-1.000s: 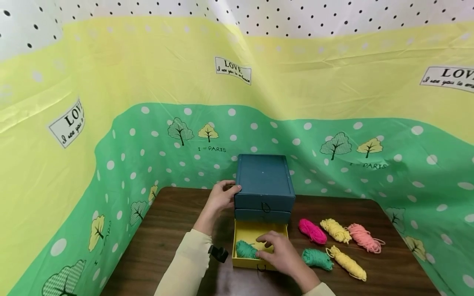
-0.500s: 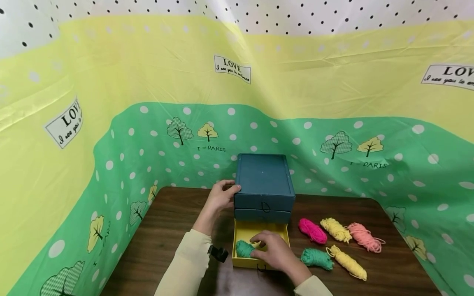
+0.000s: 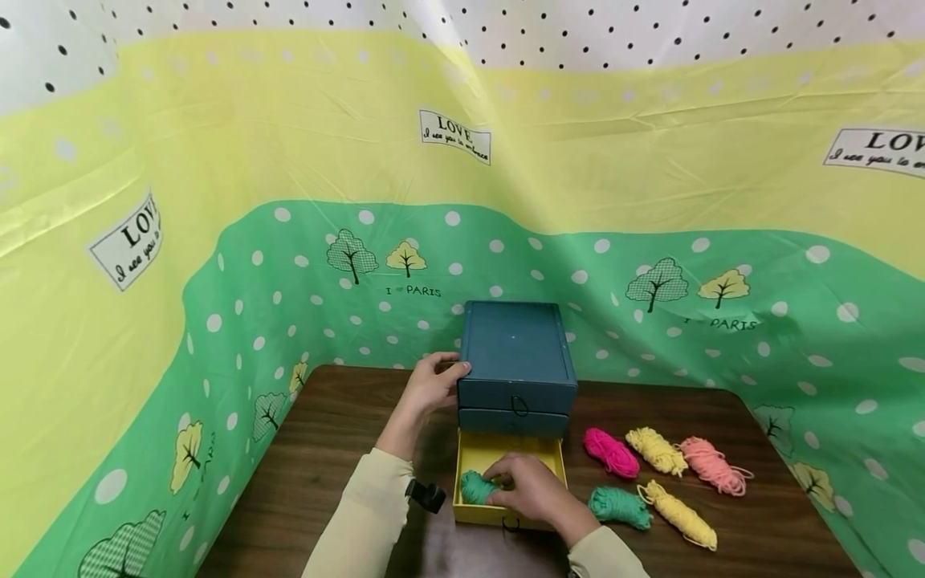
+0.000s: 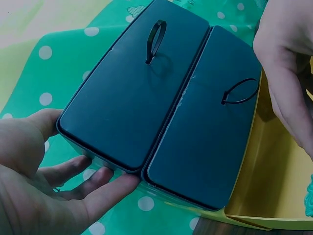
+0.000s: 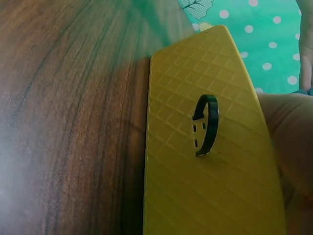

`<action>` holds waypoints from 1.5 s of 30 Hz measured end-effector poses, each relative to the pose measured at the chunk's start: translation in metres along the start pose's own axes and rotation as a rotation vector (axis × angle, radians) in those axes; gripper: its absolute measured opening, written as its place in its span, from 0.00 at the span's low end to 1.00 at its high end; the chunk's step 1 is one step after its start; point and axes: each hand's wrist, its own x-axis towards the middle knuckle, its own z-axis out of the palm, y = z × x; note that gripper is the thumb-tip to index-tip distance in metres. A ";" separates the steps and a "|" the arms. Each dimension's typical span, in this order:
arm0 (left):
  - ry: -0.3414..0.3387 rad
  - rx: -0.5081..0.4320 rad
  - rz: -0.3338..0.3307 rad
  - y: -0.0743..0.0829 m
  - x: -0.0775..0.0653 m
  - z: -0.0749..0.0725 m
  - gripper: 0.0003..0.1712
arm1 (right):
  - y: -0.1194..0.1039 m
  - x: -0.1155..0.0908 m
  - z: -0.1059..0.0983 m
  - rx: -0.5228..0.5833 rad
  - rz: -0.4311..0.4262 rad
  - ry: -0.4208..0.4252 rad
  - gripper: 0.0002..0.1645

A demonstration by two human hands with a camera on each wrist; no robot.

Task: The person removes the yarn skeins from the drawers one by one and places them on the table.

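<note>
A small blue drawer cabinet (image 3: 513, 341) stands at the back of the table. My left hand (image 3: 431, 384) holds its left side, thumb at the top edge and fingers along the side wall, as the left wrist view also shows. Below, a yellow drawer (image 3: 499, 443) is pulled out toward me. Inside it lies a skein of green yarn (image 3: 475, 486), pinched at its right end by my right hand (image 3: 531, 486); the fingertips are partly hidden. The right wrist view shows the drawer's quilted front (image 5: 181, 186) with a black loop handle (image 5: 211, 125).
Right of the cabinet lie a magenta skein (image 3: 611, 452), two yellow skeins (image 3: 656, 450), a coral skein (image 3: 711, 466) and another green skein (image 3: 620, 507). The upper blue drawers (image 4: 137, 88) are closed and carry black loops. A printed curtain (image 3: 325, 321) hangs behind the wooden table (image 3: 289, 482).
My right hand has moved left inside the yellow drawer and its fingers have closed on the green skein's right end. The left hand stays where it was on the cabinet.
</note>
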 end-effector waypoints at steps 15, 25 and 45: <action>-0.007 -0.005 -0.002 0.001 0.000 0.002 0.32 | 0.006 0.009 -0.002 0.016 -0.033 -0.108 0.19; 0.000 -0.007 0.008 0.000 0.001 0.000 0.33 | 0.008 0.007 0.000 0.000 -0.055 -0.035 0.15; -0.004 -0.003 0.006 -0.002 0.000 -0.002 0.33 | 0.003 -0.013 -0.018 0.000 -0.121 0.096 0.14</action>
